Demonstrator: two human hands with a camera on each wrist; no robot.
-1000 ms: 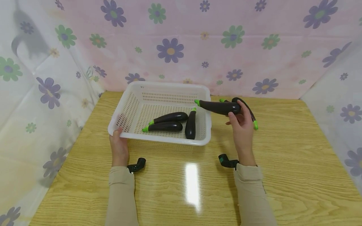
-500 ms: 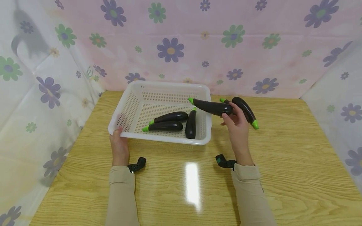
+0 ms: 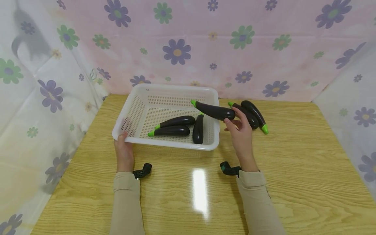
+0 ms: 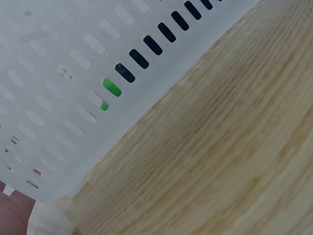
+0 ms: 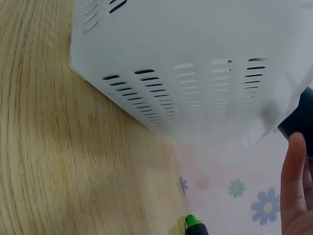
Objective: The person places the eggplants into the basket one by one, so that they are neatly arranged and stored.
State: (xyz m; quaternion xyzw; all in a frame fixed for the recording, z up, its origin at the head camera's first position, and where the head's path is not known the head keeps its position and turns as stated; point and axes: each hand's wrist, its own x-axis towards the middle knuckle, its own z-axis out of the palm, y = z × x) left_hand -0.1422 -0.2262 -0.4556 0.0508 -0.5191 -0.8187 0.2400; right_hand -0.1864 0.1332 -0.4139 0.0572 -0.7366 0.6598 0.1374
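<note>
My right hand [image 3: 241, 130] pinches the thick end of a dark eggplant [image 3: 215, 111], its green stem pointing left. This eggplant overlaps the right rim of a white slotted plastic basket [image 3: 164, 144] in the head view. At the basket's near left corner my left hand [image 3: 124, 151] grips the rim, thumb on top. Inside lie three more eggplants: two side by side, one [image 3: 177, 121] behind the other [image 3: 171, 131], and a third [image 3: 198, 130] pointing away by the right wall. The right wrist view shows part of the held eggplant [image 5: 299, 120] beside the basket wall.
Two further eggplants lie on the wooden table [image 3: 293, 163] right of the basket, one [image 3: 246, 115] against the other [image 3: 256, 114]. A flowered cloth [image 3: 199, 42] hangs behind the table and along both sides. Each wrist carries a small black camera [image 3: 230, 169].
My right hand has moved left with the eggplant, bringing its stem over the basket. More of the two eggplants on the table now shows. The left hand and basket stay put.
</note>
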